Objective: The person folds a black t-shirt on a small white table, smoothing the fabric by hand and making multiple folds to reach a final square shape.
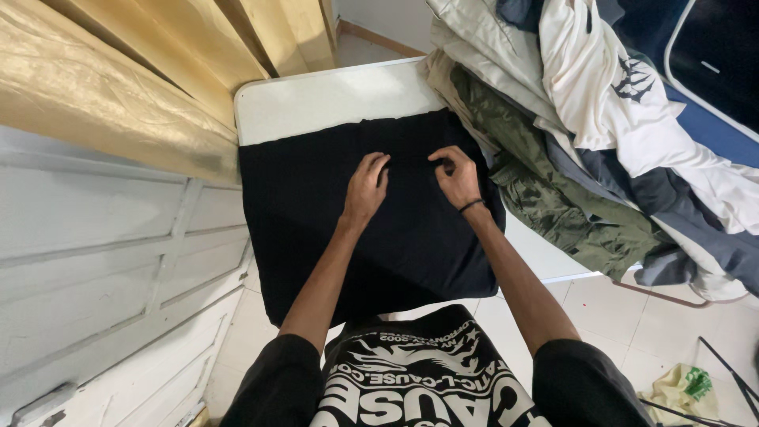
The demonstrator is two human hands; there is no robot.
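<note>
White door (103, 261) with recessed panels is filling the left side of the view; gold curtain (118, 87) is hanging above it, folds running toward the table's far left corner.

White table (324, 99) is standing between the door and the clothes; only its far strip and a sliver at the right edge are showing bare.

Black garment (316, 213) is lying spread flat over most of the tabletop, its near edge hanging over the table's front edge toward the person, its right edge drooping off beside the pile. Far hem is running roughly straight across, slightly ragged.

Heap of clothes (601, 134) is crowding the table's right side and far right corner: a white top with a dark print (624, 103) is lying uppermost, an olive-green piece (553, 205) below it is touching or just overlapping the black garment's right edge, grey-blue pieces underneath. This pile is hemming in the working area on the right.

Tiled floor (632, 316) is showing below; a crumpled pale bag with a green patch (680, 387) is lying on it near the right bottom corner.

Left hand (366, 190) is resting palm-down on the garment near its middle, fingers together and nearly straight, gripping nothing.

Right hand (457, 175) is sitting just beside it, apart from it, fingers curled inward, thumb and forefinger appearing to be pinching a small fold of the black fabric. A thin dark band (471, 205) is circling that wrist.
</note>
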